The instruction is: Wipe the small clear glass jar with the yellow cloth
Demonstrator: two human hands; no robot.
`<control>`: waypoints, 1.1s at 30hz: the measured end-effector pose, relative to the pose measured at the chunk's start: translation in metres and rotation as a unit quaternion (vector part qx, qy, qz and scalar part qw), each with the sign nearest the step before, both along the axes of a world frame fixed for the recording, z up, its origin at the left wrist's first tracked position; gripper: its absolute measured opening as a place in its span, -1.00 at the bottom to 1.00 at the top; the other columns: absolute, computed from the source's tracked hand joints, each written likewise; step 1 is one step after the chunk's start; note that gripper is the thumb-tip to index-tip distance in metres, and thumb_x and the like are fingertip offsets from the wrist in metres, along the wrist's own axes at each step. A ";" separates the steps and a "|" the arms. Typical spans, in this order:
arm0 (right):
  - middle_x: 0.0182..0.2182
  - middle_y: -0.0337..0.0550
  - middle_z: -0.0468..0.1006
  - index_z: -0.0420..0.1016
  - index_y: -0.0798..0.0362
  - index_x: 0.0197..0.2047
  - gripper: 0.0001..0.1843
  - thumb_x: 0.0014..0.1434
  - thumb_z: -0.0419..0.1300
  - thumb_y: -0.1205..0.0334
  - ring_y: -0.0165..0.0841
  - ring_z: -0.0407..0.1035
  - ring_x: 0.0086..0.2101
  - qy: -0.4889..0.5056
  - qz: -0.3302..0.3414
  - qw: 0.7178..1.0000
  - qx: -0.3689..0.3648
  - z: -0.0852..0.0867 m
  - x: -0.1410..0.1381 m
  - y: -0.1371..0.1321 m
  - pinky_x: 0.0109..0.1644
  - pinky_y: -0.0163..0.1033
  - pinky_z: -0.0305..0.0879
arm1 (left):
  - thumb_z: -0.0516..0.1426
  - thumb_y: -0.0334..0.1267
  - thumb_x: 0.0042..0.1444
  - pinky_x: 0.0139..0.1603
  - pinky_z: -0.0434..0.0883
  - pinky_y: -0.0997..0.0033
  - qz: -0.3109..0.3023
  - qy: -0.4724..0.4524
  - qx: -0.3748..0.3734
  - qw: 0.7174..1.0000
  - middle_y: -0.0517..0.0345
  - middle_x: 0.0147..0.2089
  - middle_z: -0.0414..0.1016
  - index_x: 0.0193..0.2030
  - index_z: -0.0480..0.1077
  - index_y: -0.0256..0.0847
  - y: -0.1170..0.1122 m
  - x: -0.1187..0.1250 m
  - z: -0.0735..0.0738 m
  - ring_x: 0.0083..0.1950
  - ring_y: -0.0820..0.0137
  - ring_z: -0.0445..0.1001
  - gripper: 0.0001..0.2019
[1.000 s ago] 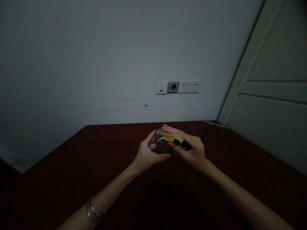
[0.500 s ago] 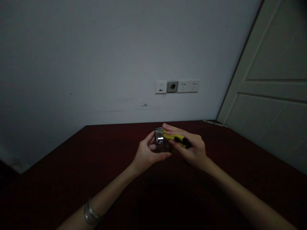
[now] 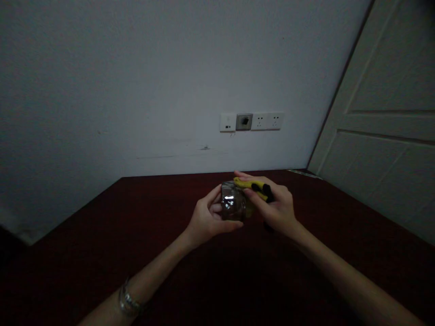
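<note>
A clear, shiny glass cup or jar (image 3: 233, 204) is tilted in my left hand (image 3: 208, 217), with the thumb along its lower side and the fingers behind it. My right hand (image 3: 277, 203) grips a yellow and black cloth (image 3: 253, 184) at the upper right side of the glass. Some of the cloth hangs behind the glass and below my right hand. Whether the glass touches the table is hard to tell in the dim light.
Both hands are over a dark red tabletop (image 3: 152, 217). Behind it rises a pale wall (image 3: 163, 90) with a row of sockets (image 3: 267, 121). A panelled door (image 3: 384, 122) stands at the right.
My right hand and the cloth have shifted slightly right and up along the glass, so more of its front shows. The left hand keeps its hold, almost still.
</note>
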State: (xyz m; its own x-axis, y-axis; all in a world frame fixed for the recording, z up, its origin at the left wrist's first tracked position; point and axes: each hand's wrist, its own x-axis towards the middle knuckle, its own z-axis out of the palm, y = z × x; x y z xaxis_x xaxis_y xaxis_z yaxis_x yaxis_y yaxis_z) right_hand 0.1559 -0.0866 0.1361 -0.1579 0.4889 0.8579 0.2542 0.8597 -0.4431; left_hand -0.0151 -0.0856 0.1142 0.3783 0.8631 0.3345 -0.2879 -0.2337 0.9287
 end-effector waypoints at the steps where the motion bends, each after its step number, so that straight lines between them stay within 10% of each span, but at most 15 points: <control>1: 0.00 -0.18 0.52 0.48 -0.04 -0.02 -0.69 0.16 0.16 0.36 -0.29 0.45 -0.05 -0.010 0.009 1.000 0.015 0.000 0.000 -0.002 0.05 -0.11 0.41 | 0.40 -0.43 -0.41 -0.14 0.52 0.27 0.005 0.001 0.003 1.000 -0.14 0.02 0.46 0.10 0.26 -0.32 0.001 0.000 -0.001 -0.12 0.17 0.54 -0.19; 24: 0.05 -0.09 0.47 0.42 0.01 0.05 -0.61 0.14 0.16 0.44 -0.21 0.31 0.10 -0.076 0.077 0.991 0.074 -0.002 -0.004 -0.011 0.19 0.04 0.27 | 0.36 -0.37 -0.26 -0.57 0.51 0.50 -0.016 -0.014 -0.033 0.999 0.07 -0.24 0.47 0.02 0.33 -0.29 0.004 -0.003 -0.010 -0.38 0.41 0.45 -0.38; 33: -0.11 -0.18 0.59 0.52 0.01 -0.09 -0.77 0.19 0.15 0.31 -0.34 0.48 -0.10 0.049 -0.004 0.996 -0.076 -0.005 -0.002 0.007 0.02 -0.20 0.41 | 0.39 -0.42 -0.36 -0.55 0.50 0.51 -0.034 0.008 -0.056 0.998 -0.07 -0.10 0.48 0.08 0.27 -0.29 -0.005 -0.002 0.001 -0.33 0.32 0.52 -0.24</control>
